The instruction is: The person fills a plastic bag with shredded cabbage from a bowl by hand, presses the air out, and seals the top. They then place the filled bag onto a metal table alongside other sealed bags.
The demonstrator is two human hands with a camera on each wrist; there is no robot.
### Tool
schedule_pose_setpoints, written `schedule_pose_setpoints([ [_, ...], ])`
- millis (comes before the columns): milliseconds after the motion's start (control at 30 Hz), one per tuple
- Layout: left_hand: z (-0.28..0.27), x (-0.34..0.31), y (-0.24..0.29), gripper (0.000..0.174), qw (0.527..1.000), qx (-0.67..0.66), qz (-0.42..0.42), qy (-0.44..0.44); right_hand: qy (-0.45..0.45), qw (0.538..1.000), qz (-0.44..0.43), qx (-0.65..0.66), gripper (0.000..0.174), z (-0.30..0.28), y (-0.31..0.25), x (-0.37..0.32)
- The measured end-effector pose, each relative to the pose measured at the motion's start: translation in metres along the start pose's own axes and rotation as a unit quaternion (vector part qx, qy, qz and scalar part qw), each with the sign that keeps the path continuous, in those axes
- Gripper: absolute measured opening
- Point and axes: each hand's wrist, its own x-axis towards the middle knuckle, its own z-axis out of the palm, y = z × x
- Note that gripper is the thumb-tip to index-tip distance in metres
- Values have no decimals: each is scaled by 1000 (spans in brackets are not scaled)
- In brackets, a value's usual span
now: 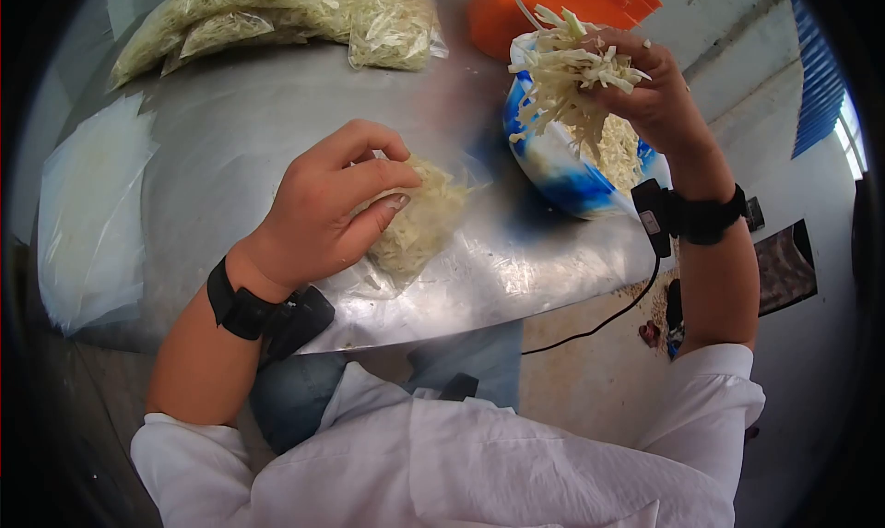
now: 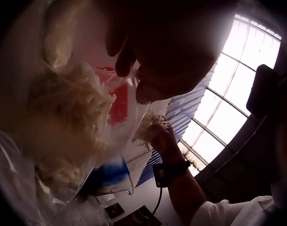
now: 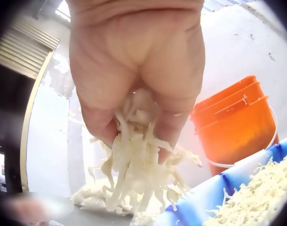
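Note:
My left hand [image 1: 323,201] pinches the upper edge of a clear plastic bag [image 1: 396,274], which stands on the metal table with pale shreds in it. In the left wrist view the bag's film [image 2: 129,113] stretches down from the fingertips beside the shreds [image 2: 70,122]. Up at the right, my right hand [image 1: 645,90] grips a loose bunch of shredded cabbage [image 1: 576,71], strands hanging from between the fingers. That bunch is over the rim of a blue and white tub [image 1: 562,182] holding more shreds [image 1: 619,154]. Thumb and fingers close round the bunch [image 3: 134,160] in the right wrist view.
Filled bags [image 1: 392,25] lie in a row along the table's far side. A stack of flat clear bags [image 1: 92,214] is at the left. An orange bucket [image 1: 502,16] stands behind the tub. A black cable [image 1: 599,325] hangs from the right wrist strap past the table edge.

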Motion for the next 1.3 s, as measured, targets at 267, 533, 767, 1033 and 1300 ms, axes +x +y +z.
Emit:
schedule_pose_setpoints([
  [267,3,1,-1,17,999,7,6,46,75,992,-88,-51,32,95,22,1],
  [533,11,-2,-6,7,992,-2,-80,99,168,972,-127,-105,38,146,48,-16],
  [767,9,19,-1,9,971,153,-180,44,148,969,-149,-127,44,149,52,-23],
  [1033,-8,39,-3,13,942,273,-177,-82,113,976,-153,-109,42,148,47,-26],
  [1300,-7,51,10,13,941,277,-186,-54,39,978,-183,-91,39,152,39,-24],
])
